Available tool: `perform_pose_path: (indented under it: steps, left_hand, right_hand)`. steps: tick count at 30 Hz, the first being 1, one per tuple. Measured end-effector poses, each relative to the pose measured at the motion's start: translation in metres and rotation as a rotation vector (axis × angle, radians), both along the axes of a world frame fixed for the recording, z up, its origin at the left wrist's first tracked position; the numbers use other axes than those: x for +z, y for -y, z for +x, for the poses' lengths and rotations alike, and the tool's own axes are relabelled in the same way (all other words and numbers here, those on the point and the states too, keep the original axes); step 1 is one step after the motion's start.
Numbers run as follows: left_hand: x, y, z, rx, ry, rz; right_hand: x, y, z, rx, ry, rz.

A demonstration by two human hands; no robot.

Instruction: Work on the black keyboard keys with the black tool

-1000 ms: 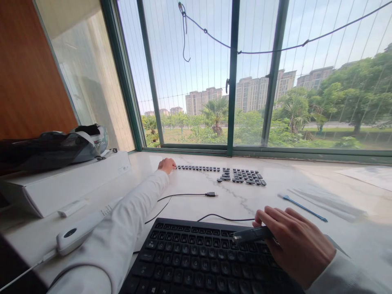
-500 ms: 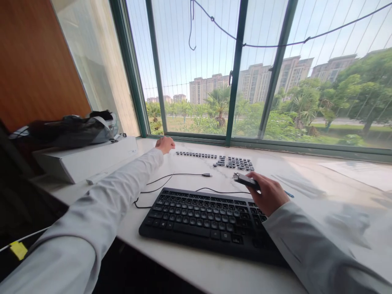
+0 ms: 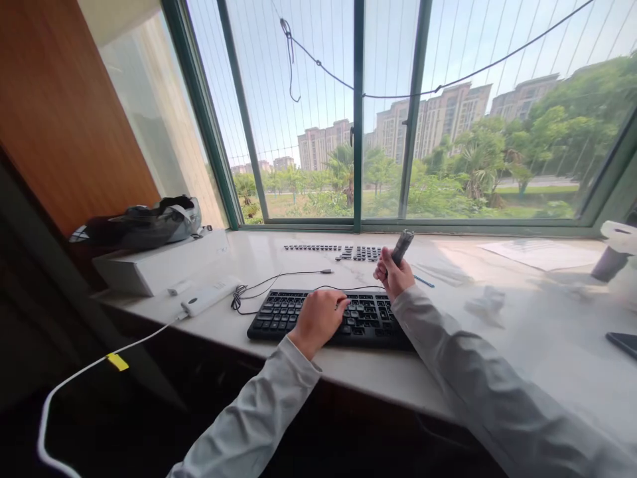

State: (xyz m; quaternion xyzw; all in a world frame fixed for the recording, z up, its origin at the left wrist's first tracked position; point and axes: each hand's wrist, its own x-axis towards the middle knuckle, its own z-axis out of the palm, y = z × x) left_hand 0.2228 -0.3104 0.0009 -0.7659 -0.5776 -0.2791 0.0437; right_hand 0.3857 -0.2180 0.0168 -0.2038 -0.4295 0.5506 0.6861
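A black keyboard [image 3: 371,315] lies on the white counter, with bare switch sockets showing on its right half and keycaps on its left. Over its middle is my left hand [image 3: 318,317], fingers curled and thumb tip against them in a pinch; what they hold, if anything, is too small to make out. Raised above the keyboard's upper right, my right hand [image 3: 395,275] grips a short dark tool with a metal end [image 3: 402,247], its tip pointing up. Loose keycaps [image 3: 313,247] are laid out in rows on the counter behind the keyboard.
A black cable with a USB plug [image 3: 326,271] lies behind the keyboard. To the left are a white power strip [image 3: 212,297] and a white box [image 3: 154,269] carrying a dark bag [image 3: 144,222]. A blue pen-like stick [image 3: 424,281], papers [image 3: 527,253] and crumpled plastic [image 3: 485,302] lie right.
My left hand has come back from the far left of the counter to the keyboard's middle. My right hand has turned the dark tool upright. The view has also shifted.
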Motion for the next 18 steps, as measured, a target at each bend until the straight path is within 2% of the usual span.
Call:
perform_pose_path:
  steps: [2,5,10,18]
  left_hand:
    - [-0.014,0.01,0.015,0.012,0.013,0.057]
    - [-0.024,0.013,0.025,0.001,0.019,0.113]
    - [-0.028,0.011,0.023,0.004,0.048,0.12]
    - [-0.03,0.01,0.022,-0.001,0.025,0.086]
  right_hand:
    - [0.0,0.006,-0.004,0.049,-0.06,-0.009]
    - [-0.002,0.012,-0.009,0.134,-0.073,-0.078]
    - [-0.008,0.013,-0.018,0.107,-0.006,-0.147]
    - [-0.007,0.012,-0.009,0.185,-0.123,-0.325]
